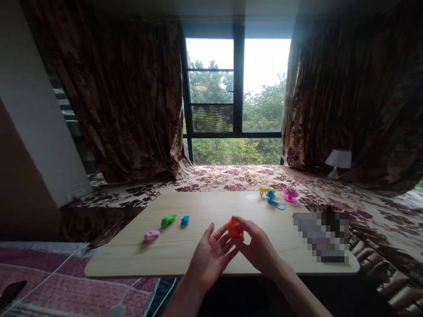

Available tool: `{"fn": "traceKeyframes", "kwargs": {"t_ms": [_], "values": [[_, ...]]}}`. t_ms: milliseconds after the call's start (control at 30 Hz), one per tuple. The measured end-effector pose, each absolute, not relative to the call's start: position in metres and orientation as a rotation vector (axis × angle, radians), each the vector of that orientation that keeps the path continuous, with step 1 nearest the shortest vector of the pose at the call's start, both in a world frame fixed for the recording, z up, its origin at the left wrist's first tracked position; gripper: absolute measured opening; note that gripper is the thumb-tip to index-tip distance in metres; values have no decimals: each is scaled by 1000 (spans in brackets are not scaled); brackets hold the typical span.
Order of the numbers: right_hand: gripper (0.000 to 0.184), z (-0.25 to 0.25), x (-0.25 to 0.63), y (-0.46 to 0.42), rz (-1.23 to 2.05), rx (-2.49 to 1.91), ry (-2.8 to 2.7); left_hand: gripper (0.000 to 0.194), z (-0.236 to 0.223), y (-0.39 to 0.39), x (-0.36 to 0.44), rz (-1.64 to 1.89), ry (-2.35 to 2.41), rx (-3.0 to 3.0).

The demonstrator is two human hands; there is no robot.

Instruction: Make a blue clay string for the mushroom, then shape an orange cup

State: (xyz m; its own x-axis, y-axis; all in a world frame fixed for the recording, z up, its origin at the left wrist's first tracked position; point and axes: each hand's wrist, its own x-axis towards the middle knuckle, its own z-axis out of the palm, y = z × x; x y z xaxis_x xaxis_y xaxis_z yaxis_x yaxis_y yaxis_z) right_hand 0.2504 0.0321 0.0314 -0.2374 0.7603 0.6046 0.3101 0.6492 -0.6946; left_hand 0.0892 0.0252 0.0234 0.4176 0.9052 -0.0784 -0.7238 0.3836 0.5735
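Right hand (259,245) pinches orange toy (235,230) between thumb and fingers, above the table (109,264). Left hand (209,255) is palm up, fingers spread, at 7 o'clock of orange toy; can't tell if its fingertips touch.

Risks: small grip area, so orange toy could slip if the pinch loosens; it looks rounded, so it could roll, maybe off the near edge at 6 o'clock. Left fingers sit close and could knock it. At 1 to 2 o'clock, mushroom (271,197) has a thin cord loop that could snag yellow toy (264,191), right beside it.

Materials: orange toy seems smooth plastic, partly hidden. Table is pale wood grain, rounded corners. At 9 o'clock: green toy (168,221), longish; blue toy (185,220), stubby; lilac toy (151,236), lumpy. Magenta toy (291,194), 2 o'clock, has a flared rim. Yellow toy looks thin-limbed.
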Motion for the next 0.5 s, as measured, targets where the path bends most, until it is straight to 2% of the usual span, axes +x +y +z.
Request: {"fn": "traceKeyframes", "kwargs": {"t_ms": [100,267,500], "values": [[58,37,248,17,316,-852,-2057,34,17,26,95,1096,298,425],[34,47,252,-8,160,-851,-2266,30,11,20,99,1083,271,351],[28,40,244,-15,79,-938,-2325,27,24,7,104,1051,244,302]]}}
